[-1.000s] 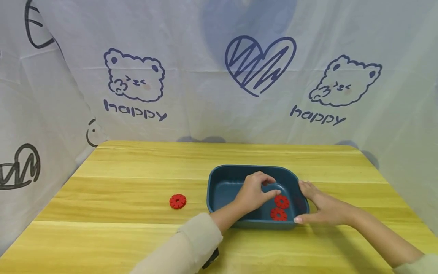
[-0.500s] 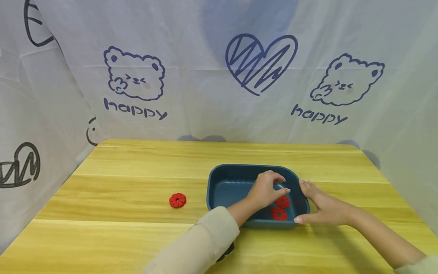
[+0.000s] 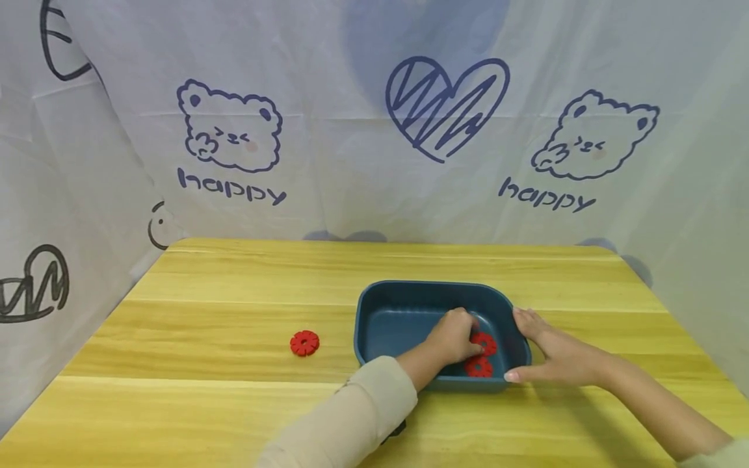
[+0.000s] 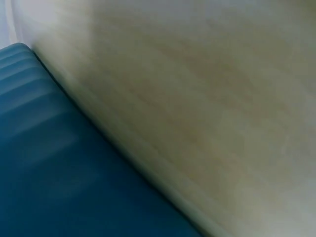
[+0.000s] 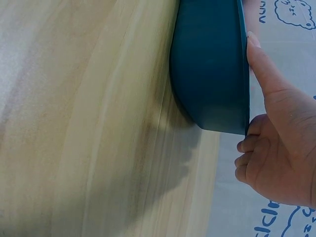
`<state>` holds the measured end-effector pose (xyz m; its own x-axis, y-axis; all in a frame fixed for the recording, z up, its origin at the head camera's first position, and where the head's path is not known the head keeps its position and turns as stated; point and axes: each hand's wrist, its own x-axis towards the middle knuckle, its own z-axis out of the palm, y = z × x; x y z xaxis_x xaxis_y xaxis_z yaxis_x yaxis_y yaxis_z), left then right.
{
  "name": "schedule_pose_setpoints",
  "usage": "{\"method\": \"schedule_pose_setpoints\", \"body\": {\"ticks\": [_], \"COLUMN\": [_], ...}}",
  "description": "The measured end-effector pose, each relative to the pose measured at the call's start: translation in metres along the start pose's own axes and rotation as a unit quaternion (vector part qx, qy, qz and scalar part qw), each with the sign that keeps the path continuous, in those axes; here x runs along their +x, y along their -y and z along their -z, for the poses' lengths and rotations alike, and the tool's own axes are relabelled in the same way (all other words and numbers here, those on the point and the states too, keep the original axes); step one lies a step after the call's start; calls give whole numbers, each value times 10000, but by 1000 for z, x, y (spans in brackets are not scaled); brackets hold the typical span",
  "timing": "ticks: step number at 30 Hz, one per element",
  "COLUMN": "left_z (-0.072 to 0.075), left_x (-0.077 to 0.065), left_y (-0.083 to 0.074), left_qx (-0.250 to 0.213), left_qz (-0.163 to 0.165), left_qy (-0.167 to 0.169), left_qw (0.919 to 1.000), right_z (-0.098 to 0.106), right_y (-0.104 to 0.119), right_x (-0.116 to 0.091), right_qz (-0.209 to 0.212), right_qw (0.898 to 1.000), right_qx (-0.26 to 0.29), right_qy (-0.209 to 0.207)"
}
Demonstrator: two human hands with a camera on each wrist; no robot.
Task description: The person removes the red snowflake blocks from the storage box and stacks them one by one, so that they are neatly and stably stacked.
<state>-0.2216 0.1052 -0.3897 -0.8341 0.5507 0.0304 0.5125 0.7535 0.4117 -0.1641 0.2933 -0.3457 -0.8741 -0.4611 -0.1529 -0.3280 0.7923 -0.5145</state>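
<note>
A dark blue open box [image 3: 386,328] sits on the table, with red notched interlocking discs on its floor at the right end. In the head view my left hand [image 3: 453,338] reaches into it, its thumb and fingers pinching the edges of the farther disc [image 3: 487,344]. Just in front lies a second disc [image 3: 478,368], partly behind the thumb. My right hand [image 3: 558,354] holds the box's right end, thumb on the near rim and fingers at the far corner. The right wrist view shows that thumb [image 5: 269,74] along the rim. Only the box's outer wall [image 4: 59,158] and tabletop appear in the left wrist view.
Another red disc [image 3: 305,343], perhaps stacked on a second, lies on the wooden table [image 3: 205,409] left of the box. A white cloth [image 3: 339,175] with drawn bears and a heart hangs behind the table's far edge.
My left hand has moved right and down inside the box, from above the discs onto the farther one. The right hand stays at the box's end.
</note>
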Motion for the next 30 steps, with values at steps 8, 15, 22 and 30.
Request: {"method": "schedule_pose_setpoints", "body": {"ticks": [8,15,22,30], "left_z": [0,-2,1,12], "left_x": [1,1,1,-5], "left_y": [-2,-5,-4,1], "left_qx": [724,974,722,355], "left_qz": [-117,-2,90,-21], "left_qy": [24,189,177,-66], "left_qw": [9973,9951,9972,9993], "right_z": [1,-1,-2,-3], "right_y": [0,-2,-4,-3], "right_x": [1,2,2,2], "right_qz": [74,74,120,91], "right_qw": [10000,10000,9999,9999], "right_qx": [-29,-24,-56,2], "right_qy": [-34,-16,-62,-93]}}
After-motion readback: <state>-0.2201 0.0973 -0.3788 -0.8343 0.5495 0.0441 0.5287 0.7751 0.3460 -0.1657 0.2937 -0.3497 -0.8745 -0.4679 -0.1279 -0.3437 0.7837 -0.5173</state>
